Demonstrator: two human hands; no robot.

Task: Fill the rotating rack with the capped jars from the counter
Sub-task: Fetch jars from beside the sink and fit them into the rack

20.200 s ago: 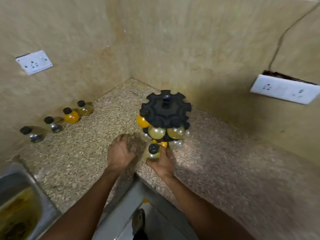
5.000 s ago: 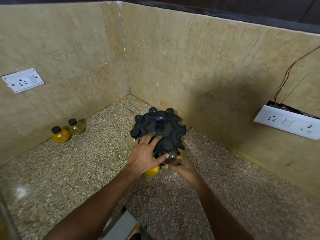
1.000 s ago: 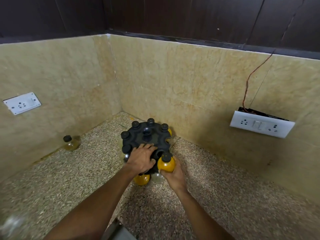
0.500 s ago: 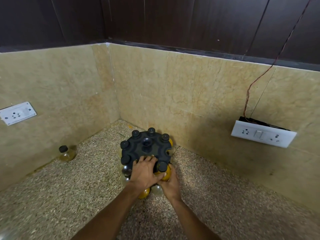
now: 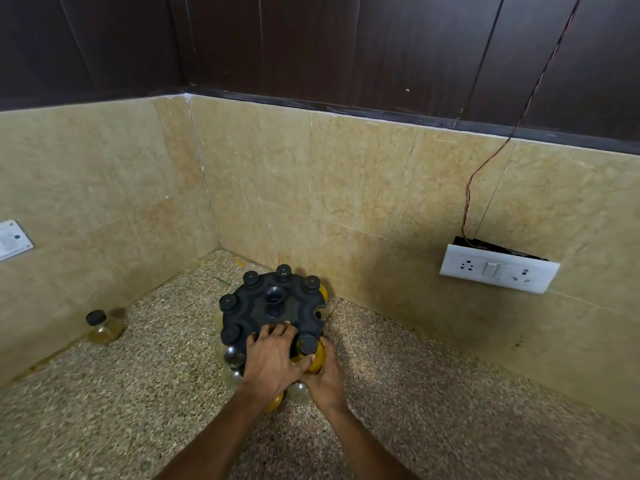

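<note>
A black rotating rack [image 5: 273, 310] stands in the counter's corner, with several black-capped jars hanging in its top slots and more round jars in the tier below. My left hand [image 5: 273, 362] rests flat on the rack's near top, fingers spread. My right hand [image 5: 325, 374] grips an orange-filled jar with a black cap [image 5: 308, 351], which sits in the near-right top slot. One capped jar of pale yellowish contents [image 5: 102, 329] stands alone on the counter against the left wall.
Speckled stone counter [image 5: 450, 410] meets tiled walls on the left and behind. A white socket plate [image 5: 498, 268] with a loose red wire hangs on the right wall. Another socket [image 5: 12, 239] is at the far left.
The right hand brought the orange jar from beside the rack into the near-right top slot. The left hand stayed on the rack top. The camera tilted upward.
</note>
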